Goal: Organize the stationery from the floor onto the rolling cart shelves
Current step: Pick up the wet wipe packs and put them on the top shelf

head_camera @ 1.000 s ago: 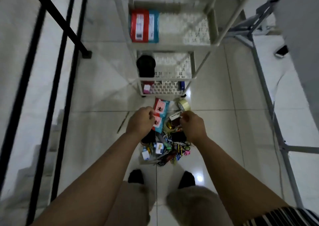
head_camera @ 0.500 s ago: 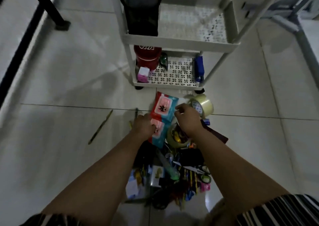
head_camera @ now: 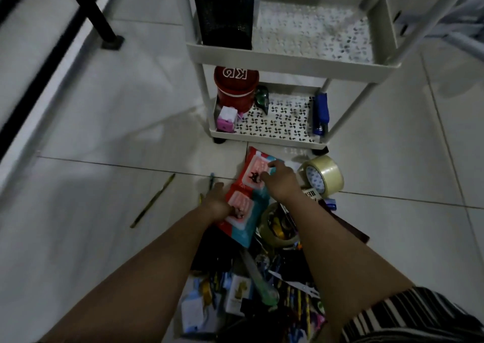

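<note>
Compared with half a second back, both hands are now seated on the two red-and-teal packets on the floor; a full second back they were only hovering above the pile, higher up. The left hand is laid on the nearer packet, fingers curled at its left edge, so its grip is taken as closed on that packet. The right hand is reached further forward than before onto the farther packet, fingertips bent onto its face; whether it is pinched or only pressed cannot be told for certain, though a grip on it looks likely. Both packets are still flat on the floor, just in front of the rolling cart, not yet lifted.

The view is also dropped closer to the floor, so the top shelf is cut off. On the middle shelf a black mesh pen cup is seen; on the bottom shelf a red tub, a pink block and a blue stapler are seen. A clear tape roll is lying just right of the right hand, and the mixed stationery pile is left between the forearms.

Judgement: the pick-up of the packets is just beginning; most of the stationery is still unsorted.
</note>
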